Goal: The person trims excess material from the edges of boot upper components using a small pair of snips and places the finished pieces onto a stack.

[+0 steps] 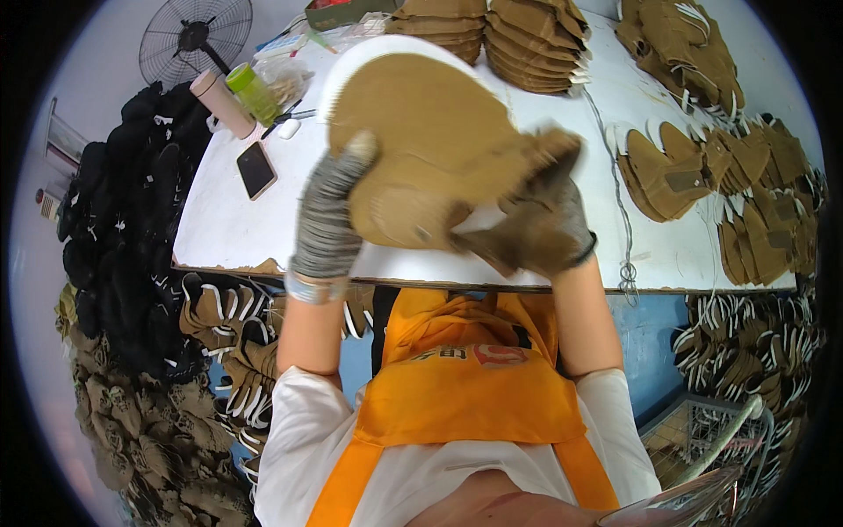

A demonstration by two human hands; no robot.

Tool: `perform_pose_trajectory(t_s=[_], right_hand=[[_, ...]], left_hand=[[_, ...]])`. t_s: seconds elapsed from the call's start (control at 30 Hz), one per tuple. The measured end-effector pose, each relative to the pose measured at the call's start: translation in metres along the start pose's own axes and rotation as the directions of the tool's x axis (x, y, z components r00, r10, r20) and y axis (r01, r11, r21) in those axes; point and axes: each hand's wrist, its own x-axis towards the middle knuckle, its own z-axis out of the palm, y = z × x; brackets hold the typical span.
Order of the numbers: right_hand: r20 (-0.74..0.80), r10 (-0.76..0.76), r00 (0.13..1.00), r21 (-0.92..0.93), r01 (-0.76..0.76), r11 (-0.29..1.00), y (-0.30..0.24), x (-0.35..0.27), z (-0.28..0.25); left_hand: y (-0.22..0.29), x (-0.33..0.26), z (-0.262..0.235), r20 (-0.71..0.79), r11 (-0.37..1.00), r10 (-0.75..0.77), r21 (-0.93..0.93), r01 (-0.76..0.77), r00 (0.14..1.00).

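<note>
Above the white table I hold up a brown shoe upper with a white rim along its far left edge. My left hand, in a grey striped knit glove, grips its left side with the thumb lying on the brown face. At the other end my right hand, in a darker grey glove, is closed on a folded brown flap of the same upper. That flap and the right fingers are smeared by motion.
Stacks of brown uppers stand at the table's back, with more brown pieces on the right. At left are a phone, a pink bottle and a green bottle. A cable crosses the table. Black pieces hang at left.
</note>
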Motion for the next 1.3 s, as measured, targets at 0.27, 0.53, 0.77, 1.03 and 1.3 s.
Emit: perform_pose_trajectory(t_s=[0.27, 0.53, 0.77, 1.03, 1.3], right_hand=[[-0.029, 0.412, 0.911, -0.016, -0.412, 0.911, 0.012, 0.059, 0.048], [-0.071, 0.468, 0.881, 0.191, -0.448, 0.873, -0.015, 0.064, 0.056], [-0.010, 0.370, 0.929, -0.192, -0.365, 0.911, -0.010, 0.058, 0.054], [-0.069, 0.411, 0.909, -0.626, -0.361, 0.692, 0.061, 0.054, 0.008], [0.056, 0.145, 0.988, -0.913, -0.008, 0.408, 0.061, 0.039, 0.004]], left_hand=[[-0.028, 0.083, -0.158, 0.280, -0.472, -0.167, 0.819, -0.326, 0.945], [-0.059, 0.112, -0.195, 0.525, -0.374, -0.049, 0.779, -0.503, 0.849], [-0.088, 0.114, -0.221, 0.306, 0.106, 0.011, 0.946, -0.305, 0.952], [-0.072, 0.122, -0.194, 0.273, 0.079, -0.150, 0.961, -0.264, 0.950], [-0.058, 0.103, -0.169, 0.004, -0.111, 0.097, 0.994, 0.007, 0.995]])
